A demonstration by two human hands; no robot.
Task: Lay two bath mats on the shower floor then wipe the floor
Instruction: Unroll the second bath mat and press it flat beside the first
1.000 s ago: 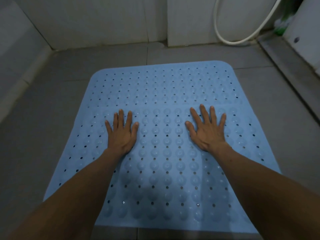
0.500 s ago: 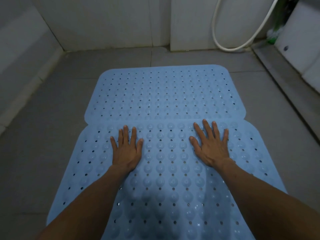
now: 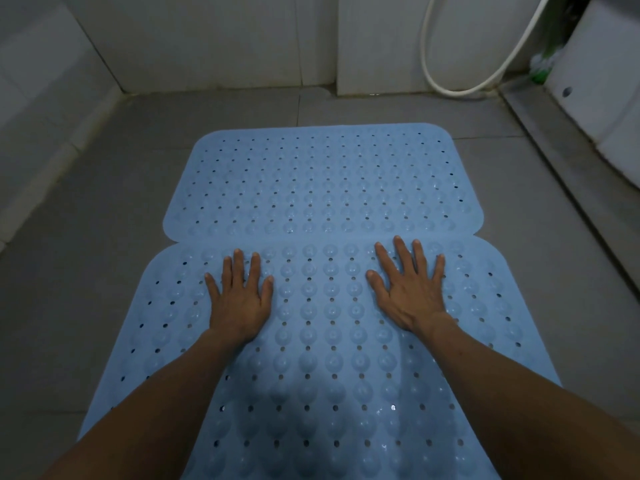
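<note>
Near mat: the near mat [image 3: 311, 393], light blue with bumps and small holes, lies flat on the grey tiled floor [image 3: 86, 271], running from the bottom of the view up to mid-frame.
Left hand: the left hand [image 3: 239, 299] lies palm down on the near mat close to its far edge, fingers straight and close together, thumb out.
Right hand: the right hand [image 3: 410, 289] lies palm down on the same mat, fingers straight and spread wide, tips almost at the far edge.
Far mat: the far mat [image 3: 322, 181], also light blue, lies flat, its near edge meeting the near mat's far edge.
Hose: a white hose [image 3: 460, 88] loops by the back wall [image 3: 207, 39].
</note>
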